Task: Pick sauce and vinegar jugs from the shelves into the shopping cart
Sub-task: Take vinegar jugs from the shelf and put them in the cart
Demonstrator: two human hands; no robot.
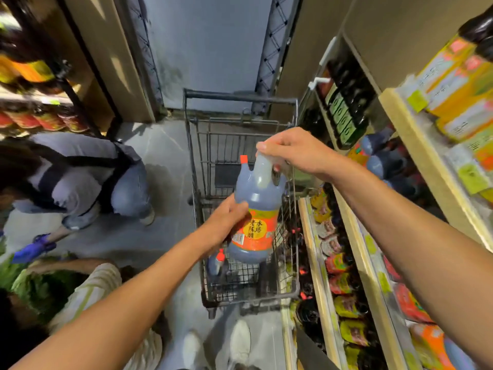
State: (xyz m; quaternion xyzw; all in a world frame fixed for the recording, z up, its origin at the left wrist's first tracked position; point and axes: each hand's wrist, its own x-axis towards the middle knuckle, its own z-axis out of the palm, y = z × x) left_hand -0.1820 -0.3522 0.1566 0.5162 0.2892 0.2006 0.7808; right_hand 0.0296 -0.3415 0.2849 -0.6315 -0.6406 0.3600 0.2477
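A large jug of dark vinegar (258, 198) with an orange label and a red cap hangs over the metal shopping cart (241, 100). My right hand (294, 152) grips the jug's handle at the top. My left hand (226, 222) holds the jug's side at the label. Another jug (216, 263) with a red cap lies in the cart's basket below. More jugs of the same kind (378, 158) stand on the shelf at the right.
Shelves (354, 236) with bottles, packets and boxes run along the right side close to the cart. On the left a person (80, 172) bends down over the floor, near shelves of jars. Grey floor stretches ahead of the cart.
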